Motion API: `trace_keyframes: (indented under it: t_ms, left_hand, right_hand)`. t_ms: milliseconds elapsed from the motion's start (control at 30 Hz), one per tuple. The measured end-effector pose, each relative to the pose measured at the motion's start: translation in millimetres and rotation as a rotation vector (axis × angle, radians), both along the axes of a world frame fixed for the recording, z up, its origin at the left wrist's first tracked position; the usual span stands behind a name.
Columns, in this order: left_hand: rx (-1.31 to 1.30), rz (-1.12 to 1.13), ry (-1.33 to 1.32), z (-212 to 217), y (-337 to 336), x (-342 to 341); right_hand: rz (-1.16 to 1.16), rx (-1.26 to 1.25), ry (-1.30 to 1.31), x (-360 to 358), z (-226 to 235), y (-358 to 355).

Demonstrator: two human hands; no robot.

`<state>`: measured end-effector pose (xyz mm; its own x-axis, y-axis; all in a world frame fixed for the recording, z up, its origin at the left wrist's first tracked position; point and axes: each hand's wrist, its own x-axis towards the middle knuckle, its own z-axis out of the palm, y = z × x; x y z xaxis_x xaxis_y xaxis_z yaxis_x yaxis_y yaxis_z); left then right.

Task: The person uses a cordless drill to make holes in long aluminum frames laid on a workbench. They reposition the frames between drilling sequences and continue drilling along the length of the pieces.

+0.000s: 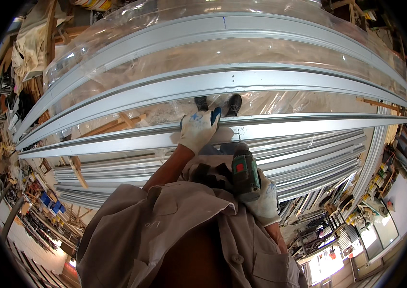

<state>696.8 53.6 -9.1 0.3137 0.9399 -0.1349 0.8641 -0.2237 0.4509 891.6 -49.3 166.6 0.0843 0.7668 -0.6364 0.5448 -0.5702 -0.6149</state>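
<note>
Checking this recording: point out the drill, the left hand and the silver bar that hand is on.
Drill (245, 174): head view, its dark green body.
Left hand (197, 130): head view, its gloved back.
Silver bar (290, 128): head view, its broad face.

Bright daylight glares through a window (326, 266) at the lower right, with a smooth white panel (402, 197) farther up that side. Pale floor (328, 102) shows through the middle, and clear plastic (261, 50) glints above it in the view. Cream cloth (30, 45) lies by timber (50, 33) at the upper left; blue items (52, 202) sit amid clutter (42, 221) at the lower left.
</note>
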Motion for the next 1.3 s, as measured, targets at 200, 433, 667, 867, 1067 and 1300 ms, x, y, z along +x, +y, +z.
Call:
trace_keyframes:
  t_ms: [200, 433, 667, 867, 1067, 1300]
  left_hand:
    - [-0.114, 0.013, 0.034, 8, 4, 2]
    - [-0.152, -0.062, 0.078, 5, 2, 0]
    - [-0.121, -0.012, 0.047, 9, 6, 3]
    - [-0.164, -0.021, 0.037, 16, 8, 1]
    - [-0.446, -0.536, -0.168, 9, 44, -33]
    - [-0.967, -0.444, -0.261, -33, 58, -30]
  right_hand:
    - [0.015, 0.014, -0.002, 1, -1, -1]
    - [0.012, 0.039, -0.011, 0, 0, 0]
    - [-0.004, 0.034, -0.01, -2, 0, -2]
    - [0.015, 0.034, -0.037, -2, -1, -3]
    - [0.009, -0.025, -0.044, 1, -1, 1]
    - [-0.054, -0.058, 0.016, -3, 3, 13]
